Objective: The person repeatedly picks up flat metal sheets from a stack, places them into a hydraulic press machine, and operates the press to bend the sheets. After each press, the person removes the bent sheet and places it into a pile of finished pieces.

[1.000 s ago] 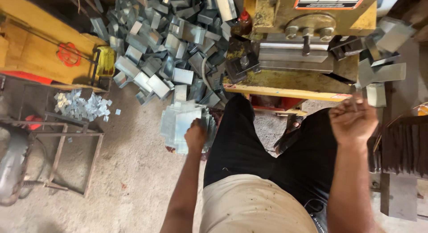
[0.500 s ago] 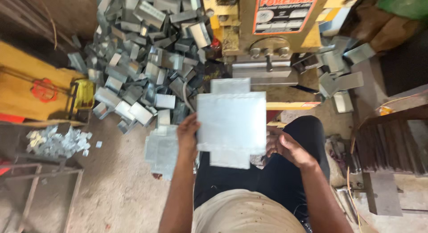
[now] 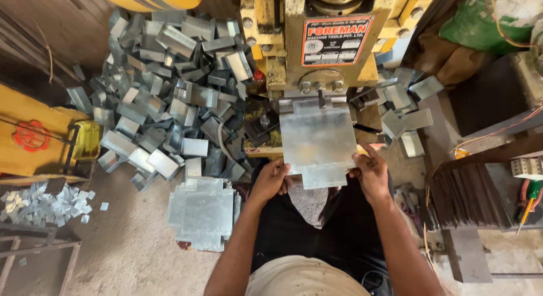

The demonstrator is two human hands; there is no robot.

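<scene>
Galvanised metal sheet (image 3: 318,142) lies flat under the yellow press (image 3: 317,41), left hand (image 3: 271,180) and right hand (image 3: 370,171) grasping its near corners. Left of the press, a stack of flat blanks (image 3: 203,212) waits unbent, beside a big heap of bent pieces (image 3: 169,98).

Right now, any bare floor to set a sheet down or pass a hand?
Bare floor below the flat sheet stack, right of the small offcuts. Crowded: the bent-piece heap left of the press; both hands hold the blank.

Bare forearms, beige top, black trousers, hands (image 3: 271,180) without gloves
</scene>
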